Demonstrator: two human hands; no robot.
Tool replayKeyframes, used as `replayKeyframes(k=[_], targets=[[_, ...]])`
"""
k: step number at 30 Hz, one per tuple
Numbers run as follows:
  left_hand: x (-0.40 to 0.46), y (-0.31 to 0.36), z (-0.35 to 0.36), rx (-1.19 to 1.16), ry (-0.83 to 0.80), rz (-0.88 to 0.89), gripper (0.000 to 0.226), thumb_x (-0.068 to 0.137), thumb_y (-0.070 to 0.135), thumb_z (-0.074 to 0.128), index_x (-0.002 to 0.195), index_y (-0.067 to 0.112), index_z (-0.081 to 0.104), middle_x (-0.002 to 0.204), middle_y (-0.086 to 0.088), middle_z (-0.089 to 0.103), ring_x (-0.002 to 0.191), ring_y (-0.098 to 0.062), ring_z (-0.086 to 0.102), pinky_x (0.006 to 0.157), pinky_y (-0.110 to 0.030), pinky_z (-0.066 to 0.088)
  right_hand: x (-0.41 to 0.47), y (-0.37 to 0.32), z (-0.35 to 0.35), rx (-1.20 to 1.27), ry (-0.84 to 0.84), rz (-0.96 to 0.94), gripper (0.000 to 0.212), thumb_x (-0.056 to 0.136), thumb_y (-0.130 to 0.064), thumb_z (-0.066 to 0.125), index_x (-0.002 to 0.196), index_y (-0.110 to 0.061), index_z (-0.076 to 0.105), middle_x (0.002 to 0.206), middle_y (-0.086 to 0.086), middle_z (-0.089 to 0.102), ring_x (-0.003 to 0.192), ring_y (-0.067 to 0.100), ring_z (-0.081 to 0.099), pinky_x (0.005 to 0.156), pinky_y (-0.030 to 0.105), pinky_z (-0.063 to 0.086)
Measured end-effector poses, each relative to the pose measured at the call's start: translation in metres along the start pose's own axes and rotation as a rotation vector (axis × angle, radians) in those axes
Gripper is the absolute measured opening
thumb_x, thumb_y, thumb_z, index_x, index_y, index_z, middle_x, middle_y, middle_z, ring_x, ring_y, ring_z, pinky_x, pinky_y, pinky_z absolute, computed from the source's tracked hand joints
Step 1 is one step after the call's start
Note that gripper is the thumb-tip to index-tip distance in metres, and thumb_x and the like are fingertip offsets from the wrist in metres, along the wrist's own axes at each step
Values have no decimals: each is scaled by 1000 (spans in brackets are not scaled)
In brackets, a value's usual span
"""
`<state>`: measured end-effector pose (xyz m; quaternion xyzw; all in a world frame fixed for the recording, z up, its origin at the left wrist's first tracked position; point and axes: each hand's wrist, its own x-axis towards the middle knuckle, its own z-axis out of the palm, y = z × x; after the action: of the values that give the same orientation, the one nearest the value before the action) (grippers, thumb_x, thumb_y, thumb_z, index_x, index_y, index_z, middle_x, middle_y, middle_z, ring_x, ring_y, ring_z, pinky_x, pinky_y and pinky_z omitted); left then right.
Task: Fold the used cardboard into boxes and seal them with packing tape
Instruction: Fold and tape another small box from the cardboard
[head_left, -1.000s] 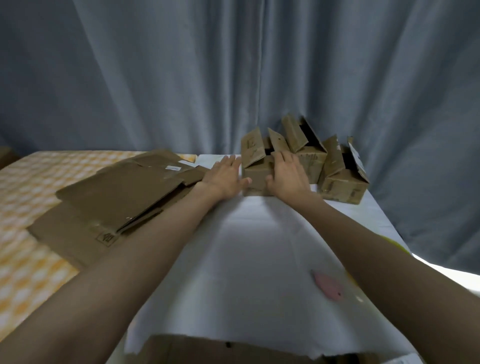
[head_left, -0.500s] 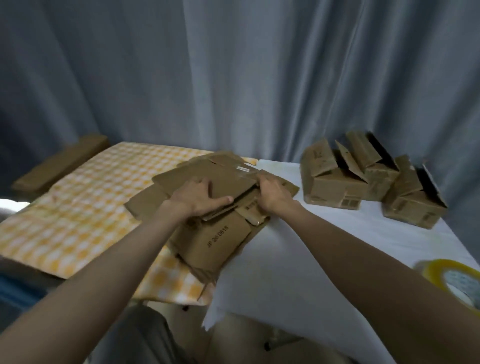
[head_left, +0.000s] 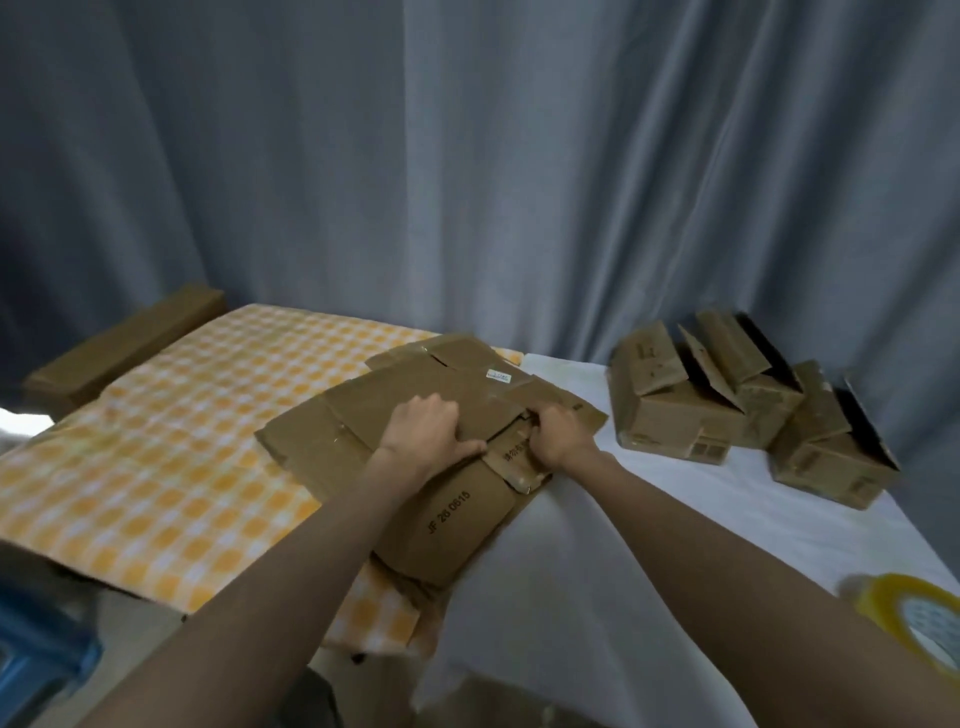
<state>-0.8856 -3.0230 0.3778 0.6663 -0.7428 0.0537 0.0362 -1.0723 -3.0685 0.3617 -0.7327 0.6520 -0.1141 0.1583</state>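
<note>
Both my hands were on the stack of flattened cardboard (head_left: 415, 431), which lay across the seam where the orange checked cloth (head_left: 171, 447) met the white cloth (head_left: 675, 525) on the tabletop. My left hand (head_left: 423, 434) gripped the near edge of the top sheet, fingers curled over it and thumb along the edge. My right hand (head_left: 558, 436) was curled round the sheet's right edge, beside a loose flap; how far its fingertips reached underneath could not be seen.

I judged this two-sided hold to serve one purpose: parting a single flat from the pile without dragging the sheets below, one of which showed printed code on its near panel.

Three folded boxes (head_left: 727, 410) stood at the far right on the white cloth, touching one another, top flaps standing open. I took them for formed but not yet closed on top; whether their bottoms were taped was not visible. Their place at the far edge left the white cloth between them and me bare, presumably as working room.

The roll of packing tape (head_left: 914, 623) lay at the near right, well apart from the stack and untouched.

A long brown carton (head_left: 124, 343) lay far left against the grey curtain (head_left: 467, 182).
</note>
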Motion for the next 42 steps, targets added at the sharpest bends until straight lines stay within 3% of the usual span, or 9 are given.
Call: replayKeyframes(k=[7,11,14,19,26,29,31,35,42], targets=[[0,13,1,-62,-78,5,33,100,37,46,82,14,62,81,-2,62,69,-15,58,62,-28,47,-12,4,-3,64,-75,-34,47,93,-8,47,138,-17,55,134,13,60,122,32,55,105,39,46],[-2,22,-2,70,-21,11,17,101,13,48,105,13,65,101,-6,67,90,-23,64,75,-33,51,-20,7,-1,119,-108,-18,48,93,-6,45,139,-17,53,135,14,58,124,33,53,106,39,44],[-5,20,-19,48,55,1,22,101,12,44,102,13,65,96,-7,66,87,-26,64,71,-35,48,-23,3,-13,205,-54,16,39,97,-15,46,135,-10,51,132,17,59,122,35,54,102,40,45],[-21,17,-69,-39,288,17,24,102,24,44,93,13,64,78,-5,59,67,-26,54,59,-35,37,-30,-12,-42,723,106,214,83,99,-40,55,157,-4,7,148,17,46,135,36,45,112,41,38],[-46,13,-145,-280,527,31,18,98,24,52,95,12,66,77,-9,62,75,-39,63,61,-40,48,-58,-36,-108,941,371,42,32,96,-4,54,120,-23,42,115,10,62,112,31,60,96,48,53],[-48,16,-170,-409,495,-6,22,97,22,54,81,11,64,77,-15,66,77,-39,63,67,-41,53,-74,-34,-144,898,446,-32,25,98,-6,50,112,-26,45,110,9,63,93,26,65,71,33,60],[-46,26,-179,-487,454,-50,24,96,23,56,76,12,63,78,-15,65,78,-37,63,64,-35,47,-88,-22,-168,827,485,-31,23,99,-10,50,118,-22,48,102,8,63,74,16,61,45,18,48],[-41,68,-182,-683,349,-77,19,95,25,60,85,10,66,88,-12,69,72,-23,64,57,-27,47,-124,20,-207,681,411,47,44,97,-14,50,141,-17,46,108,12,62,83,25,63,54,27,47],[-37,146,-149,-866,-6,-128,18,91,19,62,77,7,63,93,-22,68,94,-36,66,67,-32,45,-184,105,-220,625,245,265,20,94,-5,49,102,-11,65,68,5,62,54,15,60,37,16,40]])
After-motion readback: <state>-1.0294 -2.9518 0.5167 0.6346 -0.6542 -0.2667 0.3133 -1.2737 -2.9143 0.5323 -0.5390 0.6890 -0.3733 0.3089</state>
